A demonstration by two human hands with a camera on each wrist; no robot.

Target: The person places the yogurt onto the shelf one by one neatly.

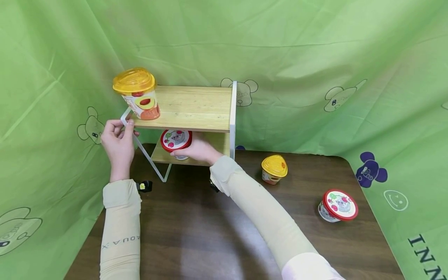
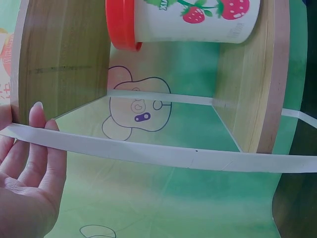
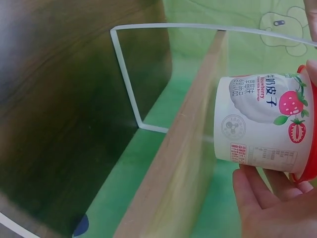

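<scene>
Head view: upper shelf (image 1: 196, 112) hides part of lower shelf (image 1: 222, 143); right hand (image 1: 197, 149) covers part of held cup (image 1: 176, 139). Left wrist: cup cut by top edge. Right wrist: lid (image 3: 308, 166) cut by right edge, fine print (image 3: 275, 157) illegible.

The right hand (image 1: 199, 149) holds a white tub with strawberry print and red lid (image 1: 176, 139), upright, between the two pale boards of a wooden rack (image 1: 196, 107); whether its base touches the lower board is unclear. The left hand (image 1: 119, 144) grips the rack's white frame (image 2: 148, 151) beside the upper board.
</scene>
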